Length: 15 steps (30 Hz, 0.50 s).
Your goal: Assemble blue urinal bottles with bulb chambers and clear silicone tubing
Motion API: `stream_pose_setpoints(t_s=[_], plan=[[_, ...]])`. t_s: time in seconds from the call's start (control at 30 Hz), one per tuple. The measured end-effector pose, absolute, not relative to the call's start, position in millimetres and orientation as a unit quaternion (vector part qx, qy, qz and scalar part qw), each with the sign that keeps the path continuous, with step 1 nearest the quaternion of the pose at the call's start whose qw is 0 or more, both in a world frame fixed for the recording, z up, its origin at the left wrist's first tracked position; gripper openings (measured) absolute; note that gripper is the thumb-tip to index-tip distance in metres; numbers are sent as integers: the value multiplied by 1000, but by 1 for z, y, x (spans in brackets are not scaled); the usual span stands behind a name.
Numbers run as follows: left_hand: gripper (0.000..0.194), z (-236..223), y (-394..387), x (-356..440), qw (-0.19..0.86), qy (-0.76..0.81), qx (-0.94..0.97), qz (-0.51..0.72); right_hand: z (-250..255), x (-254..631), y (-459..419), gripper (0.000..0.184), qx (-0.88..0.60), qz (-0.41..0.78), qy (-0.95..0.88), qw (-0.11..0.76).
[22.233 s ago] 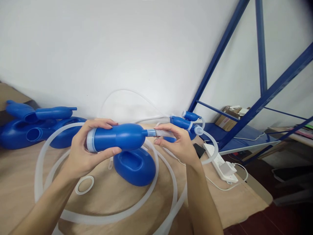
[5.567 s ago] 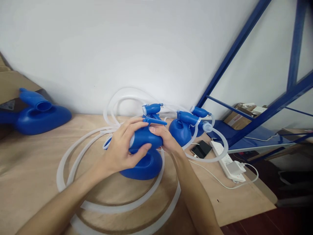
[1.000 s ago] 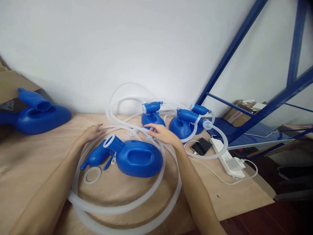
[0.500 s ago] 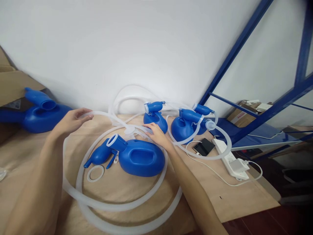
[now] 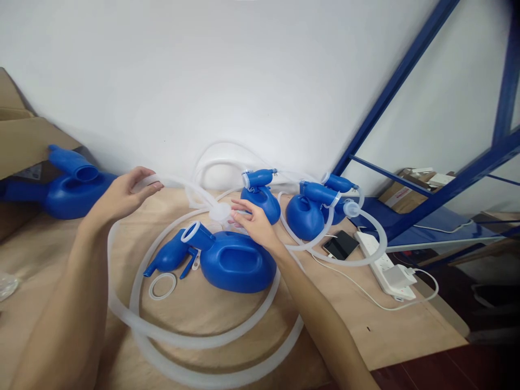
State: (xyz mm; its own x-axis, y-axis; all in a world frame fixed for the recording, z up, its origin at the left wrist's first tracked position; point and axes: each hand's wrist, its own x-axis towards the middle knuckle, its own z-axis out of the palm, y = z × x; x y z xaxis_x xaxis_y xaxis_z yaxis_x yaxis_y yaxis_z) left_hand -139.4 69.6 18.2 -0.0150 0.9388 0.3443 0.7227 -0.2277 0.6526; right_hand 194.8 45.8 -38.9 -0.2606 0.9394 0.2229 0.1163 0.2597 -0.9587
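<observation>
Your left arm reaches toward the back edge of the worktop point(image 5: 398, 336), wrist bent inward, the left hand point(image 5: 140, 189) pinching the translucent tube point(image 5: 190, 341) between thumb and fingers; the tube loops round toward the front edge. Your right forearm slants in from the front edge, the right hand point(image 5: 249, 219) half curled beside the translucent cap point(image 5: 220, 211), just behind the blue bottle point(image 5: 239, 281); I cannot tell whether it grips the cap.

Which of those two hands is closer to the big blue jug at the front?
The right hand, just beyond the blue jug. The left hand is farther off, back and to the jug's left, holding the white hose.
</observation>
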Motion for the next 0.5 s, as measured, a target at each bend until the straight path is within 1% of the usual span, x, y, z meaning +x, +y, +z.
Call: stream_pose_setpoints(t_s=[0.1, 0.13, 0.2, 0.23, 0.3, 0.4, 0.5], plan=[[69, 28, 63, -132, 36, 609, 715, 341, -34, 191, 43, 55, -365, 459, -635, 503], [75, 31, 60, -129, 13, 593, 731, 338, -33, 189, 41, 51, -360, 447, -640, 512], [80, 36, 54, -120, -15, 559, 759, 334, -32, 185, 36, 39, -359, 422, -652, 517], [81, 38, 52, -115, -18, 544, 773, 325, -32, 182, 33, 33, -358, 415, -657, 517], [78, 38, 47, -103, -7, 511, 809, 291, -33, 177, 28, 30, -353, 404, -670, 513], [74, 32, 43, -82, 36, 466, 858, 211, -30, 172, 20, 32, -340, 371, -714, 488], [73, 23, 44, -66, 75, 461, 872, 147, -26, 171, 14, 37, -327, 346, -754, 453]])
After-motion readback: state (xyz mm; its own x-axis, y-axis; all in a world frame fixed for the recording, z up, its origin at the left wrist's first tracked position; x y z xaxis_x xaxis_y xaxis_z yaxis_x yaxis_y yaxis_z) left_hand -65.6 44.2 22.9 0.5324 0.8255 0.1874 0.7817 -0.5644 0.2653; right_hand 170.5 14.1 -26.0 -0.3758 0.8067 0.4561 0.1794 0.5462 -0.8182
